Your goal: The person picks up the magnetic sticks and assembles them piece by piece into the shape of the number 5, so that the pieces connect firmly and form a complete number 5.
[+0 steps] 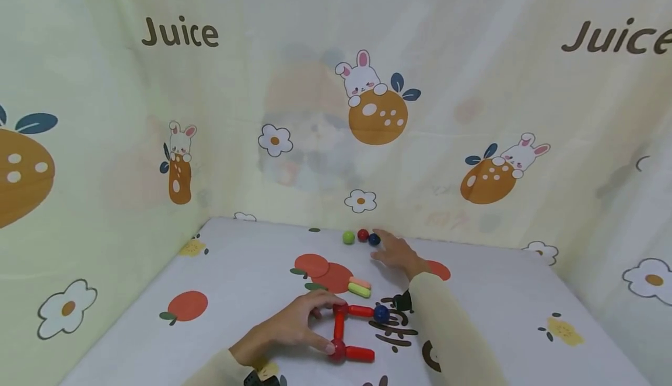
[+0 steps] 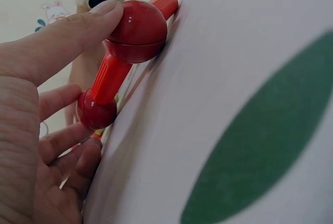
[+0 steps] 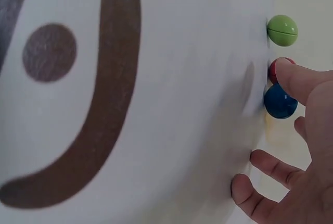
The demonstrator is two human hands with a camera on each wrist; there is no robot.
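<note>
A frame of red rods and balls lies on the table, with a near red ball (image 1: pixel 338 350), a far red ball (image 2: pixel 97 109) and a red rod (image 1: pixel 339 326) between them. More red rods run right from both, and a blue ball (image 1: pixel 381 313) ends the far one. My left hand (image 1: pixel 299 320) holds this frame, thumb on the near ball and fingers at the far ball. My right hand (image 1: pixel 397 253) reaches to the back with spread fingers beside a loose dark blue ball (image 3: pixel 281 101). In the right wrist view its thumb partly covers a loose red ball (image 3: pixel 274 71).
A light green ball (image 1: pixel 349 237) stands left of the loose red ball near the back edge. Two short sticks, a pink one (image 1: pixel 360 283) and a yellow-green one (image 1: pixel 359 290), lie beyond the frame. A printed curtain (image 1: pixel 315 94) rises behind the table.
</note>
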